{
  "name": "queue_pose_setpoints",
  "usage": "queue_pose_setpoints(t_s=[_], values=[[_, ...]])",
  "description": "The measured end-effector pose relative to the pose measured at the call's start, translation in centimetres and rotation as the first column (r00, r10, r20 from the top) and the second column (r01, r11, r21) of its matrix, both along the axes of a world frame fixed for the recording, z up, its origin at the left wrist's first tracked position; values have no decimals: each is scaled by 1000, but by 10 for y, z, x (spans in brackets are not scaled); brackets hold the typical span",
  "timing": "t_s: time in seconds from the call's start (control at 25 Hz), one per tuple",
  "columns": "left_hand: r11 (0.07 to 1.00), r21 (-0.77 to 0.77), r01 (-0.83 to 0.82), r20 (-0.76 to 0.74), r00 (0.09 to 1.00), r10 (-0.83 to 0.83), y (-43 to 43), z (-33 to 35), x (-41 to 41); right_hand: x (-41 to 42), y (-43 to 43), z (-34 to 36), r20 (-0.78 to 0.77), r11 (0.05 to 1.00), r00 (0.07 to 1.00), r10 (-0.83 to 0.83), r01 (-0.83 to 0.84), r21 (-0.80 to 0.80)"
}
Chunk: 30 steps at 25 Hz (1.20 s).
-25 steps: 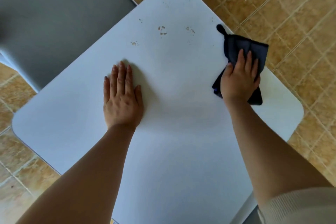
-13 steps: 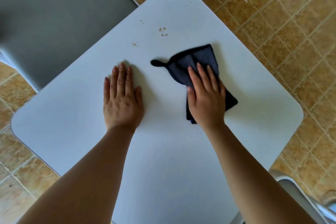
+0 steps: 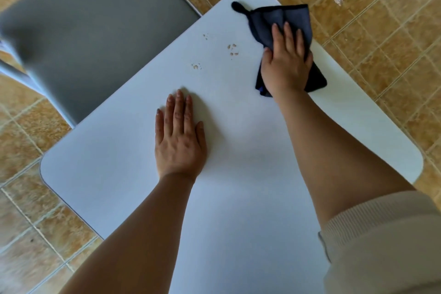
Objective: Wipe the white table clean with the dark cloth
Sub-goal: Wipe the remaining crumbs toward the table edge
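Note:
The white table (image 3: 114, 174) fills the middle of the head view. My right hand (image 3: 287, 64) presses flat on the dark cloth (image 3: 274, 19) near the table's far right edge, fingers pointing away from me. The cloth's knotted corner sticks out to the left toward the far corner. Small brownish crumb marks (image 3: 232, 49) lie just left of the cloth, with another speck group (image 3: 196, 66) nearer me. My left hand (image 3: 179, 136) rests palm down on the table's middle, fingers together, holding nothing.
A grey chair seat (image 3: 95, 19) stands against the table's far left edge. Tan floor tiles (image 3: 381, 31) surround the table, with a small white scrap (image 3: 338, 0) on them at the far right. My beige sleeve (image 3: 381, 241) shows at bottom right.
My right hand swept the cloth from the right edge to the table's middle, then away toward the far right corner. The marks at the far right have gone. My left hand stayed planted.

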<state>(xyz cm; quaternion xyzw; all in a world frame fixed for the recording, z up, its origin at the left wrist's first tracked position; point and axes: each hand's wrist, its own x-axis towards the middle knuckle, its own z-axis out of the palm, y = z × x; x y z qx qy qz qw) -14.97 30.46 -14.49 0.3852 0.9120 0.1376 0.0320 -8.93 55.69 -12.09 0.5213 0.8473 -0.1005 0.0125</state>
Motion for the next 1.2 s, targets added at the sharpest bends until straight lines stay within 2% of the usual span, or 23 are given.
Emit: queue_pose_setpoints(t_s=[0.08, 0.16, 0.24, 0.32, 0.4, 0.52, 0.6, 0.88, 1.08, 1.2], values=[[1000, 1, -1, -1, 1000, 1, -1, 1, -1, -10, -22, -4, -24, 989, 990, 138, -136, 51], [1000, 1, 1, -2, 1000, -1, -1, 1, 0, 5, -47, -11, -51, 936, 952, 301, -285, 206], [1000, 6, -4, -6, 1000, 4, 0, 1, -1, 34, -61, -17, -60, 894, 926, 372, -340, 292], [1000, 8, -6, -1, 1000, 6, 0, 1, -1, 58, -61, -19, -54, 919, 952, 300, -274, 283], [1000, 7, -3, -4, 1000, 3, 1, 0, -1, 58, -46, -15, -51, 962, 987, 149, -133, 239], [1000, 3, -4, -7, 1000, 4, 1, -1, -1, 25, -8, -6, -38, 994, 999, -13, 16, 104], [1000, 1, -5, -12, 1000, 5, 1, -2, 0, -5, 16, 0, -19, 999, 999, -39, 39, 21], [1000, 9, 0, -22, 1000, 0, 1, -2, 0, -75, 24, 7, 30, 984, 988, 154, -151, -92], [1000, 14, 3, -28, 1000, -2, 0, -2, 0, -70, -20, -5, -2, 916, 917, 399, -398, 54], [999, 37, -1, -25, 1000, 2, -1, -2, -1, -64, -47, -15, -49, 878, 884, 465, -452, 159]])
